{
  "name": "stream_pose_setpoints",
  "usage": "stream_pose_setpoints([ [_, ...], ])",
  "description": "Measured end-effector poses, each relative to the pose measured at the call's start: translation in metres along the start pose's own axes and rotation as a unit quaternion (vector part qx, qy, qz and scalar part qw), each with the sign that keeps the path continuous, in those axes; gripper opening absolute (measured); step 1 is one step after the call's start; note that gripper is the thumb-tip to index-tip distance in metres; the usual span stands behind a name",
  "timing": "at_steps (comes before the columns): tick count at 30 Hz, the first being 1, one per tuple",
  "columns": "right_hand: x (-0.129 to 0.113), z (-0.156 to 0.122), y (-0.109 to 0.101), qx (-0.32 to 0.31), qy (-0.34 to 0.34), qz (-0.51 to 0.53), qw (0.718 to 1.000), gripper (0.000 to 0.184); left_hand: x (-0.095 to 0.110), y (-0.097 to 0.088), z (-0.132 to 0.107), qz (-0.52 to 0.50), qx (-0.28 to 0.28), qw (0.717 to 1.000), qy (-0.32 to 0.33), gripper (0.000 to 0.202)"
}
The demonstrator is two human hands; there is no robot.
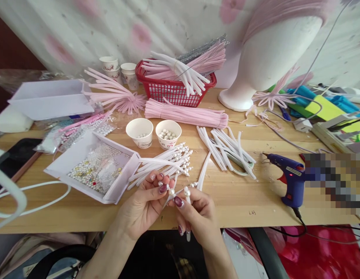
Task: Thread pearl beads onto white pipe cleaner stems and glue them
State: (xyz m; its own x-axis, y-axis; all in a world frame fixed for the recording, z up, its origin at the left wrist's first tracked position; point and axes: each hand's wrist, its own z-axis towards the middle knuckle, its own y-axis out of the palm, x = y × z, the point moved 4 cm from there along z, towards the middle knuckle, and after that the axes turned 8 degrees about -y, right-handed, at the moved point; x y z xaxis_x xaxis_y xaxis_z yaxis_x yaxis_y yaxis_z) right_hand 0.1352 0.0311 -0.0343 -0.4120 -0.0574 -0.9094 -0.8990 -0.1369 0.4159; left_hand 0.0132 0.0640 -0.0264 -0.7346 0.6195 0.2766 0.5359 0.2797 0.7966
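My left hand (146,205) and my right hand (197,217) meet at the table's front edge. Between their fingertips they pinch a white pipe cleaner stem with a pearl (171,192) on its tip. My right hand also grips other pearl-tipped white stems (188,193); one stem end pokes out below its palm. Just behind my fingers lies a bundle of white stems with pearl ends (165,162). Two paper cups, one (168,133) holding pearls and one (139,132) nearly bare, stand further back.
A white tray of beads (95,170) lies left. Loose white stems (226,149) lie right, a blue glue gun (287,176) beyond. Behind are pink stems (185,114), a red basket (174,89), a white head form (267,62) and a phone (14,157).
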Motion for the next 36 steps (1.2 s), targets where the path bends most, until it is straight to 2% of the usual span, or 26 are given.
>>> stream_pose_setpoints([
  [6, 0.000, 0.000, -0.001, -0.003, 0.005, 0.017, 1.000, 0.038, 0.004, 0.002, -0.002, 0.017, -0.043, 0.999, -0.001, 0.037],
  [11, -0.003, 0.001, 0.000, -0.024, 0.027, 0.008, 0.999, 0.038, 0.019, 0.004, -0.006, 0.156, -0.090, 0.982, 0.049, 0.033],
  [14, -0.007, 0.002, 0.002, -0.042, 0.026, 0.003, 0.999, 0.037, 0.025, 0.005, -0.008, 0.205, -0.095, 0.971, 0.078, 0.030],
  [20, -0.007, 0.002, 0.004, -0.057, 0.027, -0.005, 0.998, 0.038, 0.022, 0.003, -0.009, 0.190, -0.106, 0.973, 0.077, 0.026],
  [25, -0.006, -0.001, 0.002, -0.069, 0.002, -0.081, 0.994, 0.043, 0.020, 0.000, -0.005, 0.147, -0.073, 0.982, 0.091, 0.024],
  [31, -0.010, -0.002, 0.005, -0.131, -0.008, -0.164, 0.978, 0.041, 0.016, 0.004, -0.003, 0.146, -0.025, 0.986, 0.080, 0.028],
  [36, -0.009, 0.000, 0.008, -0.149, 0.023, -0.155, 0.976, 0.045, 0.014, 0.006, -0.006, 0.192, -0.016, 0.979, 0.067, 0.028],
])
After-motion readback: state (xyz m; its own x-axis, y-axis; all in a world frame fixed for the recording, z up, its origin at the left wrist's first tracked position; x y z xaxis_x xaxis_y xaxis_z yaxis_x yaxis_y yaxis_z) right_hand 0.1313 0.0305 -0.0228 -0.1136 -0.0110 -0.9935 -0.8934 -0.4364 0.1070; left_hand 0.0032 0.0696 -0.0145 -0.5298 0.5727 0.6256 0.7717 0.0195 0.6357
